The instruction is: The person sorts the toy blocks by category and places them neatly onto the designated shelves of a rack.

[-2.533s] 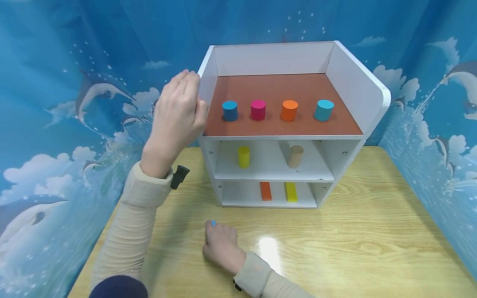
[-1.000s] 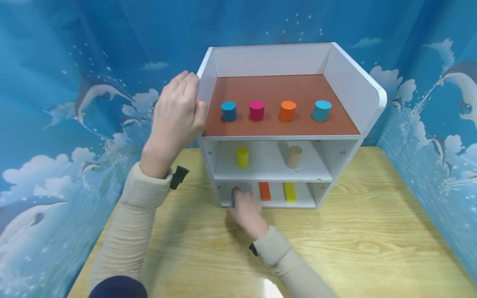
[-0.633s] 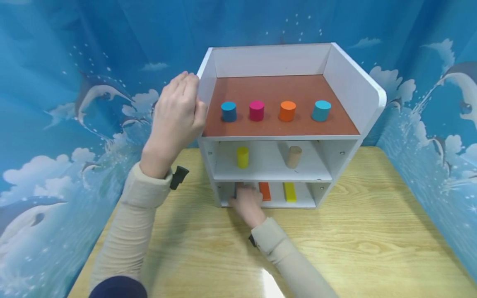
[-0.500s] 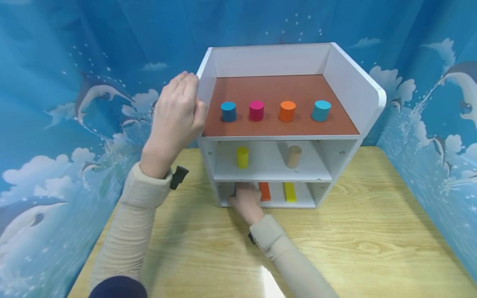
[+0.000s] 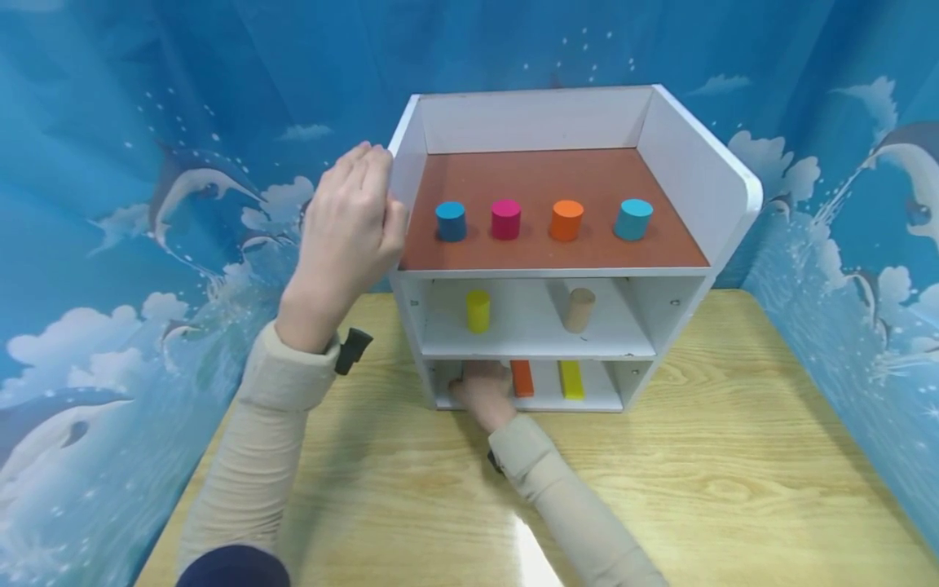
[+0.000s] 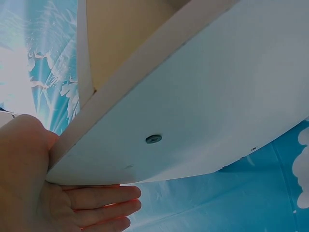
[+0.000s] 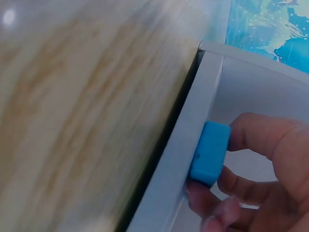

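My left hand grips the upper left side panel of a white shelf unit, thumb and fingers on either side of its edge. Down in the bottom compartment, left part, is my right hand, partly covered by the shelf above. It pinches a blue block between thumb and fingers, down at the compartment's front lip in the right wrist view. An orange flat block lies just right of this hand, with a yellow flat block farther right.
Blue, magenta, orange and turquoise cylinders stand on the brown top. A yellow cylinder and a plain wood cylinder occupy the middle shelf. The unit stands on a wood-grain table.
My right hand has gone from the table in front of the unit into the bottom compartment with the blue block, then slightly deeper. My left hand stays at the side panel.
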The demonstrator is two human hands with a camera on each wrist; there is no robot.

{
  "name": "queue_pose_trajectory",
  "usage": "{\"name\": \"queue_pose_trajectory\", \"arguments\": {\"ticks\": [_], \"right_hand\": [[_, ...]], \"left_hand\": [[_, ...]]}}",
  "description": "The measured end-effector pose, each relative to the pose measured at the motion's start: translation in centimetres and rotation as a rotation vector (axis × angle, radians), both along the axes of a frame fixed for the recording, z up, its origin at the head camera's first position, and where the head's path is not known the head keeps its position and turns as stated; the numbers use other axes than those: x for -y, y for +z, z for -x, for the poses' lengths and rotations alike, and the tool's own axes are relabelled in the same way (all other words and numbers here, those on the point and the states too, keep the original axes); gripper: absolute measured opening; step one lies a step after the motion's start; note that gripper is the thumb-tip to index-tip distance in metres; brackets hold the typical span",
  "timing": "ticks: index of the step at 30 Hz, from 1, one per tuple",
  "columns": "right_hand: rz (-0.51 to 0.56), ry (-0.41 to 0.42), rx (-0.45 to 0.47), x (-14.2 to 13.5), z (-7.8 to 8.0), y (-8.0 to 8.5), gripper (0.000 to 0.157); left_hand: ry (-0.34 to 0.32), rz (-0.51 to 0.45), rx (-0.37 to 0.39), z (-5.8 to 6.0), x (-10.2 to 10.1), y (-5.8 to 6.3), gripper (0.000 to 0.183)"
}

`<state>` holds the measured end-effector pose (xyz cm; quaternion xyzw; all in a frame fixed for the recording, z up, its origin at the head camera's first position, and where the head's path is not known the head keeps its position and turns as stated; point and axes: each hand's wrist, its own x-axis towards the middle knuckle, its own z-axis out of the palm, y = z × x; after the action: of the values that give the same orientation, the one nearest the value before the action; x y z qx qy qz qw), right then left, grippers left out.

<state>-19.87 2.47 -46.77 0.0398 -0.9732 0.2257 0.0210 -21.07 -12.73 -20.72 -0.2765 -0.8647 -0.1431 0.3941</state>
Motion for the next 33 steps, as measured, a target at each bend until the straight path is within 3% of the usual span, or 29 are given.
{"name": "queue_pose_trajectory", "arguments": {"ticks": [10, 19, 27, 33], "right_hand": [[-0.049, 0.038, 0.058, 0.0, 0.3, 0.3, 0.078], [-0.045, 0.064, 0.034, -0.2, -0.1, 0.7, 0.083], [-0.02, 0.105, 0.021, -0.7, -1.1, 2.1, 0.081], [-0.104, 0.117, -0.008, -1.3, -2.1, 3.5, 0.067]], "left_hand": [[0.002, 0.001, -0.012, 0.1, 0.0, -0.1, 0.045], [0.006, 0.005, -0.008, 0.0, 0.0, 0.0, 0.044], [0.012, -0.003, 0.01, -0.1, -0.1, 0.1, 0.044], [0.008, -0.006, 0.004, 0.0, 0.0, 0.0, 0.044]]}}
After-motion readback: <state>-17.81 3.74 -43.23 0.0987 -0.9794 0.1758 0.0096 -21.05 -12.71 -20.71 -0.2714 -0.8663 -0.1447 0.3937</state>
